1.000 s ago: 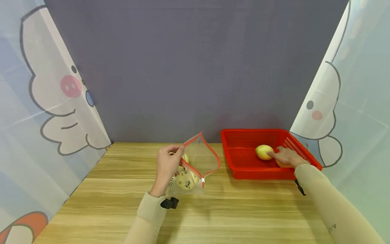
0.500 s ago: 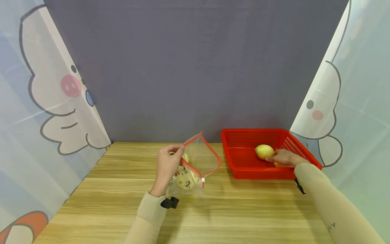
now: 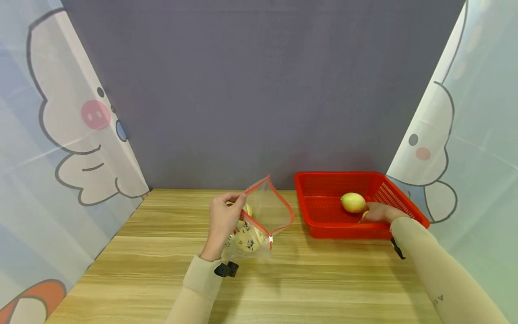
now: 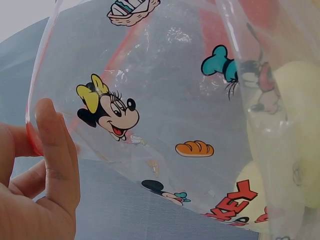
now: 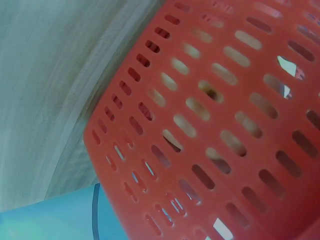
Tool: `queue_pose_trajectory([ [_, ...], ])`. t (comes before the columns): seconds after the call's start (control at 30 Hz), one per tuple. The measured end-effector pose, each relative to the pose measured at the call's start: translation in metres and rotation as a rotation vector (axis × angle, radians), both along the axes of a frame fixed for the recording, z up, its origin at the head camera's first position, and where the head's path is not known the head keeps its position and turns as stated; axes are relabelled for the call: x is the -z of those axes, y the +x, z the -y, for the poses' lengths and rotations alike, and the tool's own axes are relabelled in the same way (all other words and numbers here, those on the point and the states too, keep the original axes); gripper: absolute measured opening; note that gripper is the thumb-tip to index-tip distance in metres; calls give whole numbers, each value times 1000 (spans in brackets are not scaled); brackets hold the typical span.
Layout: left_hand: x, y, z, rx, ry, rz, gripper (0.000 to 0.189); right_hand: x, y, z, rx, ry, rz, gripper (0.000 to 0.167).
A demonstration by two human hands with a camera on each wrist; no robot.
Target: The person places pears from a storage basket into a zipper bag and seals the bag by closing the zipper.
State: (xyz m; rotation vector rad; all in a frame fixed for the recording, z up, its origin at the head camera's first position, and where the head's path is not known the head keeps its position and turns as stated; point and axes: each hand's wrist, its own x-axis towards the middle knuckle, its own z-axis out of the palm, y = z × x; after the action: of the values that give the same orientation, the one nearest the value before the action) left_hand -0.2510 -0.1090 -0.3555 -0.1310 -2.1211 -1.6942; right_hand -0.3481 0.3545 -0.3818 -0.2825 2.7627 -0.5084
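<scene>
My left hand (image 3: 223, 218) pinches the red-edged mouth of a clear zip bag (image 3: 270, 208) between thumb and fingers, and the mouth gapes. A white slider (image 3: 270, 239) sits at its near corner. Cartoon prints cover the film, and pale yellow fruit (image 4: 299, 135) shows through it in the left wrist view. My right hand (image 3: 378, 212) reaches down into a red basket (image 3: 323, 231), its fingers curled round a lemon (image 3: 365, 213) that is mostly hidden. Just left of that hand lies another lemon (image 3: 353, 203) on the basket floor.
The wooden table (image 3: 162, 279) runs back to a grey cloth (image 3: 226, 99). Cartoon-printed curtains (image 3: 81, 148) flank both sides. Slots in the basket wall (image 5: 195, 165) fill much of the right wrist view.
My right hand has sunk lower beside the visible lemon, and its fingers have closed round the other one. My left hand and the bag have hardly moved.
</scene>
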Motion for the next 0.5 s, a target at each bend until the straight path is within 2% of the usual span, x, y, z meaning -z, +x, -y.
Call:
queue_pose_trajectory([
  [0.13, 0, -1, 1, 8, 13, 1, 22, -1, 2, 1, 36, 0, -59, 44],
  [0.37, -1, 0, 1, -8, 5, -18, 21, -5, 3, 3, 102, 2, -165, 59],
  [0.5, -1, 1, 1, -2, 17, -6, 21, -8, 1, 4, 121, 7, -242, 63],
])
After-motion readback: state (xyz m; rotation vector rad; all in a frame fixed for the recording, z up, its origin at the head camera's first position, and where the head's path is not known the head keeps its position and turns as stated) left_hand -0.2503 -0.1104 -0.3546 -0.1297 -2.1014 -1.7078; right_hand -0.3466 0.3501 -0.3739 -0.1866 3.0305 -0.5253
